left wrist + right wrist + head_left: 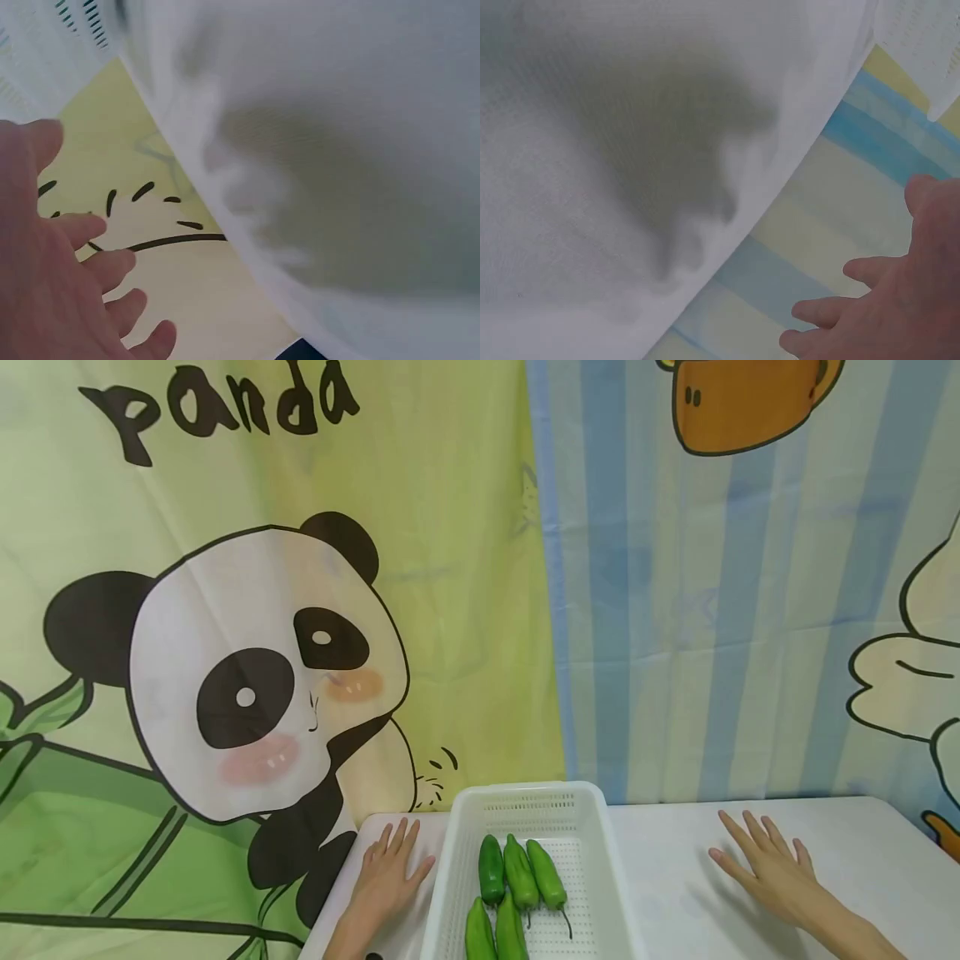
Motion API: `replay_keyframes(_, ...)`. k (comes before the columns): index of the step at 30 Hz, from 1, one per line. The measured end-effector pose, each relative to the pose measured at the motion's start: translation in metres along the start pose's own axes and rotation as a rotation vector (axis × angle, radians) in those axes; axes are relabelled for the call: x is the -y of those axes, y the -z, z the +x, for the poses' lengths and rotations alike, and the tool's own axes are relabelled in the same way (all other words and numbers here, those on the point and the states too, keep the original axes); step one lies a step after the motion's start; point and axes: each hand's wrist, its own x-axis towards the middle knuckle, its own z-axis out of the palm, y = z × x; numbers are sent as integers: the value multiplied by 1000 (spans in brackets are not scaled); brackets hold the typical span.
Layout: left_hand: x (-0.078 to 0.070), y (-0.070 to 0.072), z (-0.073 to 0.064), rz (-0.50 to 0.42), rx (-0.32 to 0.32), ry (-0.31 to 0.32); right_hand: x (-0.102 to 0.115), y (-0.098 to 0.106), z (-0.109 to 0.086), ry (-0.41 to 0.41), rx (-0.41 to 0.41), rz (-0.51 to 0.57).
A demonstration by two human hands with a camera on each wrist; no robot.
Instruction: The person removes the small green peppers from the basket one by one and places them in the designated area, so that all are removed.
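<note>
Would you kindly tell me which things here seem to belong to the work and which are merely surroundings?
Likely part of the work:
left hand
right hand
green peppers
white basket

Probably just surroundings:
white table
panda cloth
striped cloth

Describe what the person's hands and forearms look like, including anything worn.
The left hand and right hand are bare: no gloves, rings or markings show. The visible stretches of left forearm and right forearm show no sleeve; anything farther up is out of view.
</note>
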Motion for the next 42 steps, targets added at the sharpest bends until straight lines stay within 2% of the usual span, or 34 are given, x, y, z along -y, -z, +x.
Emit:
replay_keyframes(4,-1,8,4,-9,15,-13,2,-1,1,12,0,4)
replay_keyframes(8,-9,18,8,-138,34,16,6,-2,2,35,-5,8)
replay_keyframes(11,-22,23,14,-294,82,51,11,-2,6,58,-23,-11)
replay_keyframes(13,-32,25,17,-359,138,79,15,-1,9,75,-37,-35)
replay_keyframes(16,-47,27,20,-400,200,103,24,4,13,108,-49,-44)
replay_keyframes(18,-55,28,21,-396,212,127,32,8,16,134,-47,-38)
replay_keyframes(26,-74,26,16,-473,127,185,64,24,27,164,29,31)
replay_keyframes(30,-76,23,14,-487,102,230,78,30,33,148,90,57)
replay_keyframes(34,-77,22,16,-515,82,244,91,36,38,121,148,96)
replay_keyframes(37,-77,21,16,-533,70,238,98,40,41,129,173,161)
replay_keyframes(42,-77,19,13,-554,68,236,110,49,48,136,227,330)
